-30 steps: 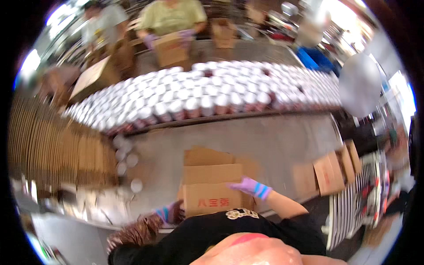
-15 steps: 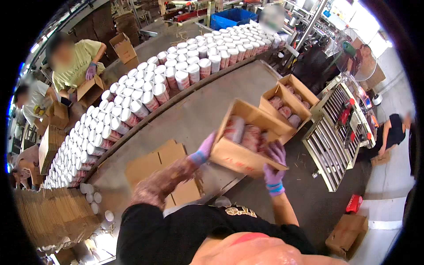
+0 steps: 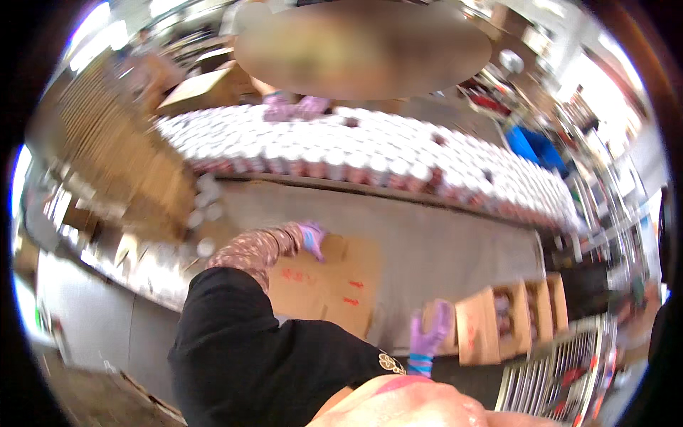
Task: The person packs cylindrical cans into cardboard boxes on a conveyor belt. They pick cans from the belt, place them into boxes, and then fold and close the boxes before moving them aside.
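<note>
Lying over the upper left part of a flattened brown carton point(image 3: 334, 288) in the head view, the left hand point(image 3: 312, 242), in a purple glove, seems to touch the cardboard; its fingers are blurred, and I cannot tell if they grip it. This carton, with red print, lies on the grey worktop point(image 3: 441, 245), below the left hand and in front of the person. The right hand point(image 3: 432, 329), also gloved, is raised with thumb and fingers spread apart, just beside a row of standing cartons point(image 3: 477, 331) which have cans inside. Near these cartons is a roller conveyor point(image 3: 551, 388). Beyond the worktop stand many white-topped cans point(image 3: 306, 146), with a co-worker's purple gloves point(image 3: 295, 108) at their far side. At left is a stack of folded cardboard point(image 3: 131, 153).
</note>
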`<state>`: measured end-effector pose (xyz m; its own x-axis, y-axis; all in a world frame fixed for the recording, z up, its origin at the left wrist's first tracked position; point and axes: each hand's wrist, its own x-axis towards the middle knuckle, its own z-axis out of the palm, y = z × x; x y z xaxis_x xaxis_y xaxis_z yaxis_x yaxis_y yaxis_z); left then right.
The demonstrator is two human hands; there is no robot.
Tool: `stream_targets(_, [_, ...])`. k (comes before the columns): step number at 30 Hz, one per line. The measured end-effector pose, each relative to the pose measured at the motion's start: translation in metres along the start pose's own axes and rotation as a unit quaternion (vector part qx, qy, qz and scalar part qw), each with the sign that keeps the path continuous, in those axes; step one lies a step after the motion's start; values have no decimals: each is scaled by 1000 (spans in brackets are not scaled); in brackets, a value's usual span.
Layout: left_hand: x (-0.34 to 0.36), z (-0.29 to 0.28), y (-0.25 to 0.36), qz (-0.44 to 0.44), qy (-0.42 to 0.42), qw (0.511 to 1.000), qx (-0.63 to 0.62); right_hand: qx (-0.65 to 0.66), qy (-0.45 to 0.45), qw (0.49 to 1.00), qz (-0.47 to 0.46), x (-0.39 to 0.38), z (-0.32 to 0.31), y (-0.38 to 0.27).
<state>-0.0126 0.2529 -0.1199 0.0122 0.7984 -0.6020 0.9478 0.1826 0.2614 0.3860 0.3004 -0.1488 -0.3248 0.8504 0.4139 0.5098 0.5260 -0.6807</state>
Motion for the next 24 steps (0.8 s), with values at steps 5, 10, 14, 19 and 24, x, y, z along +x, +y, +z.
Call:
stream_targets(5, [-30, 88, 8, -117, 153, 981, 23, -250, -271, 929, -28, -12, 155, -70])
stream_targets(10, [-50, 87, 0, -41, 253, 966, -6, -286, -328, 899, -45, -6, 167, -59])
stream_targets(14, [-45, 95, -20, 5, 235, 969, -79, -315, -394, 863, 37, 8, 159, -72])
stream_targets(19, [-77, 35, -8, 115, 350, 929, 44, 98, -160, 982, 19, 95, 142, -38])
stream_targets(24, [-156, -38, 44, 321, 522, 776, 149, 375, -139, 913, -76, 135, 81, -211])
